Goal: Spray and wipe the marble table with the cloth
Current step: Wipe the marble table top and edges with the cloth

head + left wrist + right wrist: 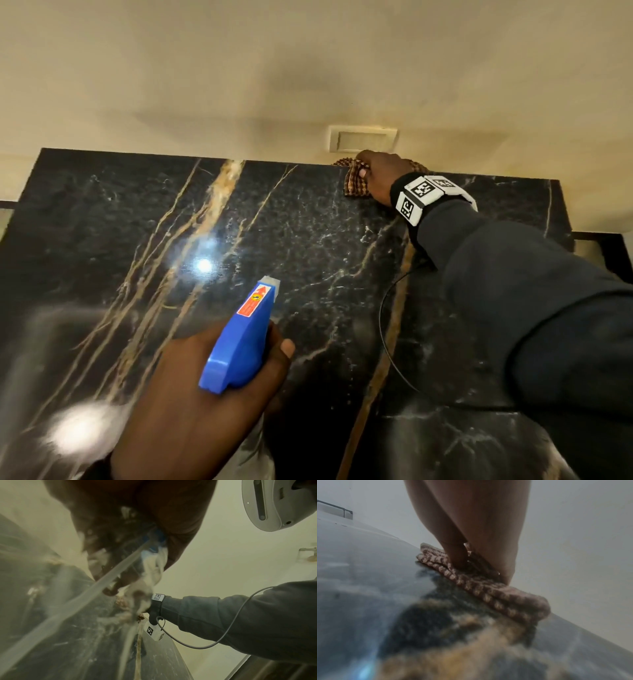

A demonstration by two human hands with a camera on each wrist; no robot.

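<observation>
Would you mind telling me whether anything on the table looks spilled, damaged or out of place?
Nothing stands out: the cloth lies folded under the right hand at the table's far edge, and the left hand holds the spray bottle.

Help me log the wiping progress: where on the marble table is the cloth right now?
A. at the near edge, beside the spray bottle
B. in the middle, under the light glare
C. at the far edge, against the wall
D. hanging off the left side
C: the right hand presses the checked cloth on the marble table at its far edge by the wall, while the left hand holds the spray bottle nearer.
</observation>
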